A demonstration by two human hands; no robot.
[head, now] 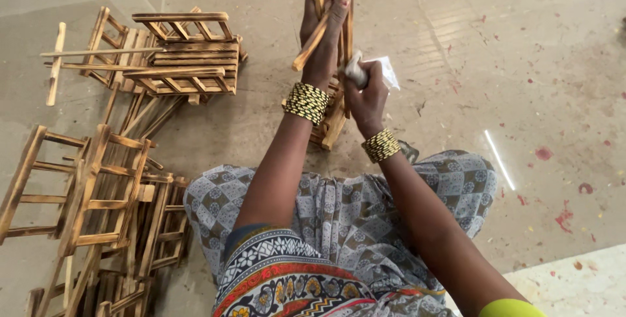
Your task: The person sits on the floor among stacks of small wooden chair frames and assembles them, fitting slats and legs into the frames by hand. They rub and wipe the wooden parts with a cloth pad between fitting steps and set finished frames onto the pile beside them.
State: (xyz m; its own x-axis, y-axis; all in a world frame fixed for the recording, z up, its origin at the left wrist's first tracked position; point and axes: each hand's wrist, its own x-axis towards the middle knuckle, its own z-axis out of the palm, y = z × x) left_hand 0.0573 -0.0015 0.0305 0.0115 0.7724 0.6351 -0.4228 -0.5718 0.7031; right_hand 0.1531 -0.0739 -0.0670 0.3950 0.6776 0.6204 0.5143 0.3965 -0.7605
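Wood, scorched to a streaky brown, fills the left of my view: a heap of small ladder-like frames (91,200) lies on the concrete floor (521,43) beside my left knee, and farther up sits a neater stack of frames (186,56), with one loose stick (55,63) at its left edge. All of that is well apart from my hands.

Moving right, my left hand (323,30) is raised in front of me, its grip wrapped tight around the slats of the wooden frame (336,105) I am working on. That frame stands nearly upright, its long axis running from the floor between my knees up past the top of the view, and one slat angles down to the left below my fingers.

Just right of it, and lower, my right hand (368,95) is closed around a crumpled white cloth (372,72) (or it may be paper, I cannot tell), pressed against the frame's right side about halfway up. So the frame lies between my two hands, touching both; the left holds it steady from above, the right is nearer its middle.

Farther right there is only floor, flecked with red paint spots (564,216).
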